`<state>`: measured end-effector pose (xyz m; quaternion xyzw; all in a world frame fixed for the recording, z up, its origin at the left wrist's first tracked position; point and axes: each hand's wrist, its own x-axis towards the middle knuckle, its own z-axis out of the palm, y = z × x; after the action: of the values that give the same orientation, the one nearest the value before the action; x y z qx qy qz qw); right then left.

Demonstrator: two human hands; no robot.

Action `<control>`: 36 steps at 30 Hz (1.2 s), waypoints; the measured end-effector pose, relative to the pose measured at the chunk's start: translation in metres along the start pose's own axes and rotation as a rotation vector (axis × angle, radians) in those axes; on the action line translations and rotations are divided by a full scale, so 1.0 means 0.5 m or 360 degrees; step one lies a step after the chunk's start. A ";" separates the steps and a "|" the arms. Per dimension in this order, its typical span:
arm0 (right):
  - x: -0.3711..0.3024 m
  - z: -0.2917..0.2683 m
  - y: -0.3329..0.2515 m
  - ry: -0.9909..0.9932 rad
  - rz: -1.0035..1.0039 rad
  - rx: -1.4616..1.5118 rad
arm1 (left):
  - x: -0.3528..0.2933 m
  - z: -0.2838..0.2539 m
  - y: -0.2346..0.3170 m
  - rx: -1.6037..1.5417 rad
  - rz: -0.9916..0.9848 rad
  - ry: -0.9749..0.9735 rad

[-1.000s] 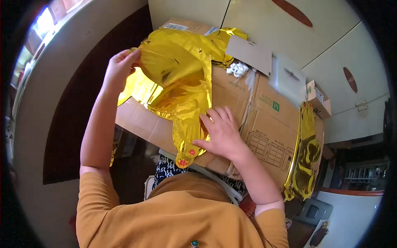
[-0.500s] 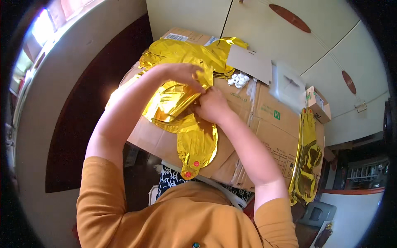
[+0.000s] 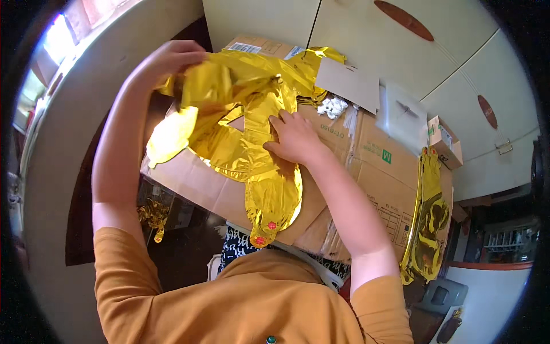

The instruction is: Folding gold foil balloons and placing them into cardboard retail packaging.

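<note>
A flat, uninflated gold foil balloon (image 3: pixel 274 195) lies spread over the cardboard. Its rounded near end hangs toward me and bears two small red marks. Up at the far left, my left hand (image 3: pixel 182 56) grips a piece of the foil, which drapes down from the fingers, creased and slightly blurred. My right hand (image 3: pixel 295 136) rests on the balloon's middle strip, fingers spread and pressing it against the cardboard. Through a gap in the foil between the hands, a bit of cardboard shows. More gold foil is layered behind.
Flattened cardboard (image 3: pixel 366 155) forms the work surface. Toward the back lie a grey card (image 3: pixel 348 85), small white pieces (image 3: pixel 332 107) and a translucent plastic container (image 3: pixel 401 120). A small open carton (image 3: pixel 446 143) and a stack of folded gold foil (image 3: pixel 428 218) sit right. Cabinet doors (image 3: pixel 366 34) stand behind.
My left hand has moved left and away from me, lifting foil with it and spreading the piece. The right hand has flattened out on the balloon, its fingers now apart.
</note>
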<state>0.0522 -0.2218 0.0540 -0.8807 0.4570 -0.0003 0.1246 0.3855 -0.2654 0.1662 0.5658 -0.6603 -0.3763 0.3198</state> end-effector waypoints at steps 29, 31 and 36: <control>-0.118 -0.033 0.058 -0.0148 0.0398 0.2153 | -0.351 0.408 0.132 0.1297 0.0810 0.0208; -0.186 -0.047 0.076 -0.0180 0.0407 0.2323 | -0.344 0.531 0.167 0.1134 0.0864 0.0018; -0.325 -0.038 0.156 -0.0032 0.0653 0.1698 | -0.351 0.722 0.219 0.0717 0.0915 -0.0333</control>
<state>-0.1075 -0.1379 0.0736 -0.5891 0.5541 -0.1984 0.5537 0.0511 -0.0347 0.0759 0.3720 -0.8874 -0.1723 0.2108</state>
